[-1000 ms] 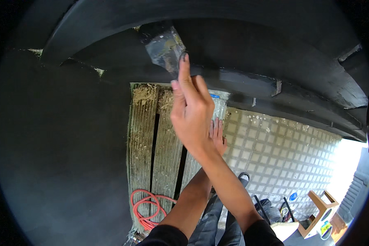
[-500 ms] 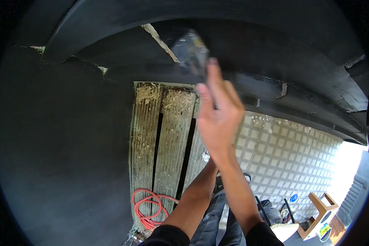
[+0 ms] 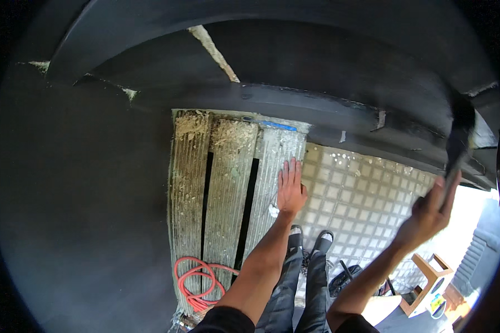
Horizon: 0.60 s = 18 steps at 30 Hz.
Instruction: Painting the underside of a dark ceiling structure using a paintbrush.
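Note:
My left hand (image 3: 291, 191) lies flat on the rightmost grooved wooden board (image 3: 272, 152), fingers stretched out and holding nothing. Out to the right, my right hand (image 3: 428, 216) is wrapped round the handle of a putty knife (image 3: 461, 130). Its wide dark blade points up, over the black curved surface (image 3: 339, 55); whether it touches there I cannot tell. A pale, rough strip (image 3: 214, 53) runs through that surface at upper middle. Near the far end of the rightmost board rests a narrow blue strip (image 3: 279, 126).
Crumbly debris (image 3: 233, 133) covers the boards' far ends. A coiled red hose (image 3: 197, 283) lies at their near end. Patterned floor tiles (image 3: 366, 188) extend to the right, with a wooden frame (image 3: 428, 283) standing there. Ahead, a black ledge (image 3: 316, 105) crosses the view.
My hands have parted. The right swung far to the right with the putty knife, away from the pale strip; the left came down flat on the board, and the blue strip came into sight.

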Tool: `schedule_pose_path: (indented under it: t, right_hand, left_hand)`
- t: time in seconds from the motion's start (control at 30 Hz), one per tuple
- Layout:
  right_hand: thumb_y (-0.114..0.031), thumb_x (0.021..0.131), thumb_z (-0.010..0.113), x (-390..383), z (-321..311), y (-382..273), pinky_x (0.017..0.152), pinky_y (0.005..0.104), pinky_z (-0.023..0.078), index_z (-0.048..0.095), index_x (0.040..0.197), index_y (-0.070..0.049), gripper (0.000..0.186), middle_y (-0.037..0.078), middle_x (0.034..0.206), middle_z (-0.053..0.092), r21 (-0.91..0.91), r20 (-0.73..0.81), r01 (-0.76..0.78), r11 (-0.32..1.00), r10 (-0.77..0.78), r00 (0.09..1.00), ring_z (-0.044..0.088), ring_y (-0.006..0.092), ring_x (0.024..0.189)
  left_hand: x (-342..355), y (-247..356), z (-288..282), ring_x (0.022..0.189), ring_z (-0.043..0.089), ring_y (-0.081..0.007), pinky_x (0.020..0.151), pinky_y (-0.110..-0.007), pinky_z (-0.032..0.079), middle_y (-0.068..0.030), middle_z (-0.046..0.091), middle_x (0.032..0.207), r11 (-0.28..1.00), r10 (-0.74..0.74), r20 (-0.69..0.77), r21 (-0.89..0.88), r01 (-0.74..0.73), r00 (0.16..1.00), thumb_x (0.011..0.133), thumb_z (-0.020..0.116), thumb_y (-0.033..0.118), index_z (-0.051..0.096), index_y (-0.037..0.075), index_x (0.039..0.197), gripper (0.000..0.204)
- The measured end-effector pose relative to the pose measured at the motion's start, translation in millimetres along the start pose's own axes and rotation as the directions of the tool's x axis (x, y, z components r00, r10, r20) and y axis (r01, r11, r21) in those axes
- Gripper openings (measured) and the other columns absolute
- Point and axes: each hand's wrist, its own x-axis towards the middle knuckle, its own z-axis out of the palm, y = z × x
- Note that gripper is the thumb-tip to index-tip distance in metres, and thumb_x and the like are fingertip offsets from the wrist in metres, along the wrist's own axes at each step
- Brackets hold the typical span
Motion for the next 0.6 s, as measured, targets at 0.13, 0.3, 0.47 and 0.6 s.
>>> schedule_pose_path:
  t: [0.13, 0.3, 0.47, 0.6]
  right_hand:
    - [-0.017, 0.101, 0.062, -69, 62, -23, 0.043, 0.0187, 0.037, 0.05, 0.147, -0.003, 0.05, 0.008, 0.1, 0.075, 0.178, 0.114, 0.137, 0.974, -0.159, 0.981, 0.044, 0.0005, 0.048]
    - [-0.01, 0.097, 0.064, -121, 65, -83, 0.086, 0.0421, 0.054, 0.046, 0.149, 0.001, 0.056, 0.023, 0.115, 0.071, 0.396, 0.61, -0.027, 0.918, -0.241, 0.754, 0.071, 0.034, 0.098]
    - [-0.008, 0.094, 0.065, -122, 81, -49, 0.069, 0.0451, 0.054, 0.05, 0.148, -0.007, 0.055, 0.025, 0.094, 0.069, 0.43, 0.725, -0.108, 0.896, -0.271, 0.633, 0.068, 0.0375, 0.076]
    - [-0.013, 0.098, 0.065, -46, 37, 15, 0.088, 0.0325, 0.054, 0.06, 0.14, -0.004, 0.043, 0.017, 0.133, 0.066, 0.252, 0.657, -0.208, 0.945, -0.009, 0.754, 0.069, 0.02, 0.107]
  left_hand:
    - [-1, 0, 1, 0.153, 0.021, -0.0365, 0.124, -0.051, 0.021, -0.0151, 0.02, 0.167, 0.999, -0.01, 0.003, 0.039, 0.01, 1.0, 0.083, 0.06, 0.014, 0.024, 0.004, 0.158, 0.084]
    - [6, 22, -1, 0.148, 0.028, -0.0427, 0.12, -0.056, 0.027, -0.0199, 0.027, 0.163, 0.996, 0.069, -0.066, 0.069, -0.064, 0.995, 0.078, 0.063, 0.014, 0.032, -0.001, 0.154, 0.083]
    - [-4, 24, -11, 0.148, 0.028, -0.0415, 0.121, -0.053, 0.026, -0.0196, 0.028, 0.162, 1.0, 0.025, -0.037, 0.003, -0.025, 0.999, 0.077, 0.065, 0.012, 0.032, 0.0, 0.154, 0.085]
    - [-3, -1, -5, 0.15, 0.026, -0.0395, 0.122, -0.053, 0.024, -0.0167, 0.027, 0.164, 0.997, -0.004, -0.033, 0.082, 0.007, 0.999, 0.081, 0.062, 0.012, 0.028, 0.002, 0.157, 0.084]
